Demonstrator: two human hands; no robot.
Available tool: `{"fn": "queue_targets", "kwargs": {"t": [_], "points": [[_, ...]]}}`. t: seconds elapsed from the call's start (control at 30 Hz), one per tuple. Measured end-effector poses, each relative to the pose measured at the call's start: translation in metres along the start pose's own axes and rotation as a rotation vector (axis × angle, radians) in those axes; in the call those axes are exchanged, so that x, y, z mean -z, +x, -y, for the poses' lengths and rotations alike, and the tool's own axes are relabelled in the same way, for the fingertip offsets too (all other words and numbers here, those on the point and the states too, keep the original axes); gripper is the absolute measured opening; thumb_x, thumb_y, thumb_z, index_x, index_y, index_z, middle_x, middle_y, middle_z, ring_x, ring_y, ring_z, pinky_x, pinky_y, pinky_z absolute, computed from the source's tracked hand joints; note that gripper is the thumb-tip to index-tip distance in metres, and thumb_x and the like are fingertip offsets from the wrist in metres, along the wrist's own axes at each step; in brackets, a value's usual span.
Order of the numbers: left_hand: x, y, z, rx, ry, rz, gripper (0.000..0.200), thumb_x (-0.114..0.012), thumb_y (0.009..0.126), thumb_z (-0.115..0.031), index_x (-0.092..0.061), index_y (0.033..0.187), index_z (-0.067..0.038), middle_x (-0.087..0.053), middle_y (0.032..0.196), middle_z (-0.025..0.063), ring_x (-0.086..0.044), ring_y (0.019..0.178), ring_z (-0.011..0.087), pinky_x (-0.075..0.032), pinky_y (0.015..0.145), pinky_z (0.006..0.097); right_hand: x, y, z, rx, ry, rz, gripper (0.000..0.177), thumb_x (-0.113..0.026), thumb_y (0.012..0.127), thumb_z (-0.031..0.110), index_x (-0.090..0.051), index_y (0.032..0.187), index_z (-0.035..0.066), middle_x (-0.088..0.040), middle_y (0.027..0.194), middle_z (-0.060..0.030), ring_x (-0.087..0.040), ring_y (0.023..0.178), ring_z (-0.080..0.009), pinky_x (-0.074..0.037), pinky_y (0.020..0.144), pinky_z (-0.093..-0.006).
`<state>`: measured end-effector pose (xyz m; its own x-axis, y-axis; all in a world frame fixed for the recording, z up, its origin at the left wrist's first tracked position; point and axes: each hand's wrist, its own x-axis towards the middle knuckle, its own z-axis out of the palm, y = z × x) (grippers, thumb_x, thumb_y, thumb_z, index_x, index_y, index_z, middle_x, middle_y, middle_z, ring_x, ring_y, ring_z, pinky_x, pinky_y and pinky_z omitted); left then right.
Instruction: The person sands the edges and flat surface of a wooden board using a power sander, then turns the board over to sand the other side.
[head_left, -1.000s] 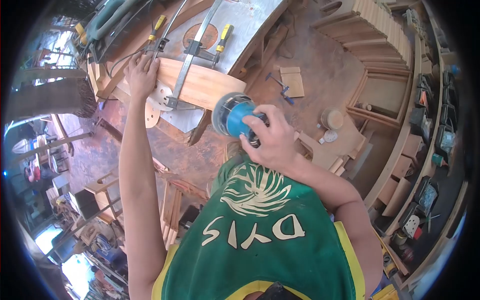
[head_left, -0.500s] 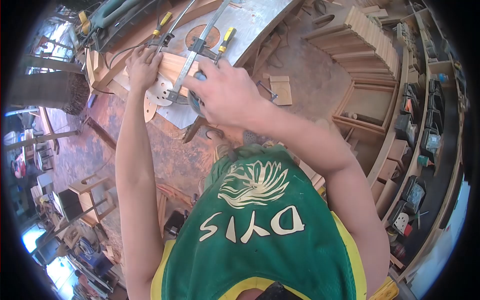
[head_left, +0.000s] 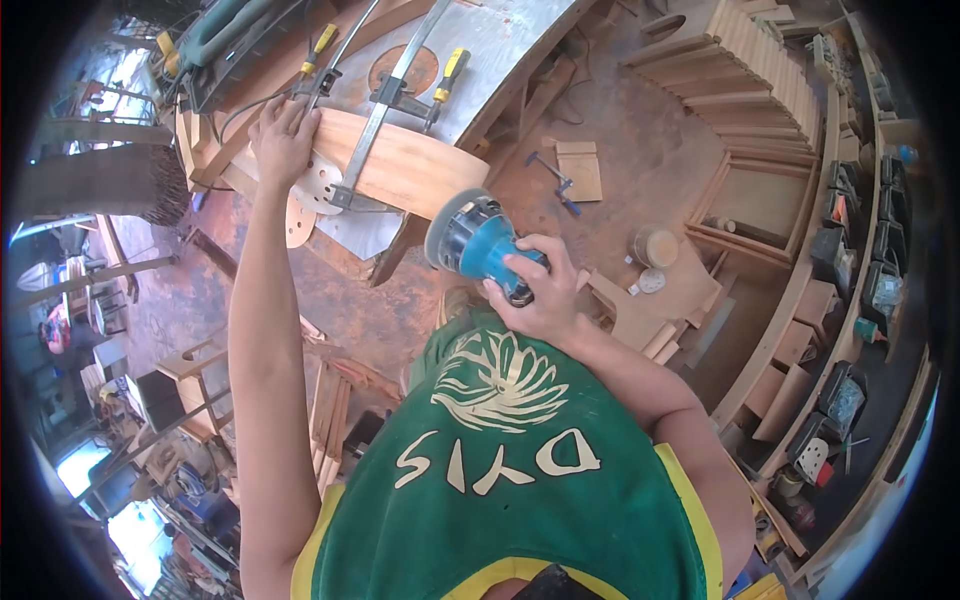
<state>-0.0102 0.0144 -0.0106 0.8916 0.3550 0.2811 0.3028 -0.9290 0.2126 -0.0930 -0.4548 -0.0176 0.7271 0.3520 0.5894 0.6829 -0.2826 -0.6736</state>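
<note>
A curved, light wooden piece (head_left: 410, 165) lies clamped to the metal-topped workbench (head_left: 500, 45) by a long bar clamp (head_left: 375, 125). My left hand (head_left: 283, 138) rests flat on the left end of that piece, fingers spread. My right hand (head_left: 533, 290) grips a blue orbital sander (head_left: 470, 240) by its body, held off the near right end of the wood with its round pad facing the piece. A second clamp with a yellow handle (head_left: 318, 55) sits further back by my left hand.
White sanding discs (head_left: 318, 185) lie under the wood at the bench edge. A green power tool (head_left: 215, 35) lies at the bench's far left. Wooden frames and slats (head_left: 745, 70) crowd the floor on the right, with shelves of tools (head_left: 860, 250) beyond. Stools stand at lower left.
Half a second ago my right hand had the sander up on the wood by the bar clamp; it has drawn back to the near right end. My left hand stayed put.
</note>
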Motion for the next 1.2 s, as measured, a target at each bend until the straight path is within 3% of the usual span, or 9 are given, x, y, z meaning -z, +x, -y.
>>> {"fn": "queue_targets", "kwargs": {"t": [0.2, 0.3, 0.4, 0.53, 0.6, 0.7, 0.9, 1.2], "points": [[0.004, 0.001, -0.001, -0.035, 0.028, 0.023, 0.046, -0.064, 0.103, -0.053, -0.075, 0.139, -0.027, -0.054, 0.159, 0.0137, -0.043, 0.146, 0.0402, -0.029, 0.125, 0.0497, -0.012, -0.031, -0.030, -0.194, 0.193, -0.126, 0.070, -0.092, 0.072, 0.013, -0.052, 0.130, 0.005, -0.059, 0.117, -0.0188, -0.063, 0.099, -0.0351, -0.054, 0.085, -0.0445], [0.008, -0.001, 0.003, -0.044, 0.057, 0.047, 0.046, -0.063, 0.104, -0.052, -0.074, 0.140, -0.025, -0.054, 0.159, 0.0158, -0.042, 0.147, 0.0401, -0.028, 0.125, 0.0494, -0.020, -0.046, -0.047, -0.365, 0.329, -0.113, 0.068, -0.090, 0.076, 0.014, -0.052, 0.132, 0.003, -0.058, 0.120, -0.0183, -0.061, 0.107, -0.0298, -0.048, 0.098, -0.0431], [0.008, 0.004, -0.003, -0.049, 0.076, 0.047, 0.047, -0.063, 0.105, -0.051, -0.074, 0.141, -0.024, -0.053, 0.158, 0.0177, -0.042, 0.147, 0.0402, -0.027, 0.125, 0.0496, -0.025, -0.063, -0.052, -0.563, 0.333, -0.033, 0.068, -0.089, 0.079, 0.016, -0.051, 0.133, 0.003, -0.060, 0.117, -0.0166, -0.061, 0.107, -0.0273, -0.048, 0.099, -0.0425], [0.016, -0.003, -0.017, 0.027, 0.049, 0.063, 0.048, -0.062, 0.105, -0.051, -0.073, 0.142, -0.023, -0.053, 0.158, 0.0181, -0.042, 0.148, 0.0390, -0.027, 0.125, 0.0493, -0.036, -0.068, -0.063, -0.825, 0.530, -0.080, 0.066, -0.091, 0.080, 0.025, -0.054, 0.131, 0.004, -0.063, 0.113, -0.0133, -0.064, 0.102, -0.0233, -0.053, 0.092, -0.0396], [0.015, 0.001, -0.008, -0.052, 0.065, 0.053, 0.048, -0.062, 0.105, -0.051, -0.073, 0.142, -0.023, -0.053, 0.159, 0.0182, -0.043, 0.147, 0.0382, -0.026, 0.125, 0.0488, -0.034, -0.066, -0.063, -0.918, 0.656, -0.072, 0.066, -0.091, 0.080, 0.024, -0.054, 0.131, 0.005, -0.064, 0.112, -0.0119, -0.065, 0.100, -0.0217, -0.053, 0.091, -0.0386], [0.008, 0.001, -0.002, -0.088, 0.035, 0.047, 0.048, -0.063, 0.104, -0.052, -0.074, 0.141, -0.023, -0.054, 0.158, 0.0177, -0.045, 0.147, 0.0370, -0.026, 0.125, 0.0481, -0.025, -0.057, -0.057, -0.768, 0.511, -0.070, 0.065, -0.090, 0.081, 0.024, -0.054, 0.131, 0.005, -0.064, 0.111, -0.0114, -0.066, 0.097, -0.0199, -0.055, 0.086, -0.0374], [0.010, -0.003, -0.009, -0.020, 0.039, 0.017, 0.047, -0.064, 0.104, -0.051, -0.075, 0.139, -0.023, -0.055, 0.158, 0.0152, -0.046, 0.145, 0.0365, -0.027, 0.124, 0.0477, -0.032, -0.058, -0.067, -0.971, 0.590, -0.020, 0.064, -0.090, 0.081, 0.023, -0.053, 0.130, 0.004, -0.064, 0.108, -0.0118, -0.066, 0.089, -0.0194, -0.055, 0.081, -0.0358], [0.005, -0.003, -0.004, -0.005, 0.016, 0.033, 0.048, -0.062, 0.103, -0.055, -0.075, 0.140, -0.025, -0.052, 0.161, 0.0123, -0.040, 0.147, 0.0427, -0.028, 0.124, 0.0529, -0.004, -0.007, -0.086, -0.653, 0.244, -0.032, 0.064, -0.091, 0.080, 0.023, -0.056, 0.131, 0.004, -0.063, 0.117, -0.0133, -0.064, 0.105, -0.0234, -0.052, 0.093, -0.0383]]}}
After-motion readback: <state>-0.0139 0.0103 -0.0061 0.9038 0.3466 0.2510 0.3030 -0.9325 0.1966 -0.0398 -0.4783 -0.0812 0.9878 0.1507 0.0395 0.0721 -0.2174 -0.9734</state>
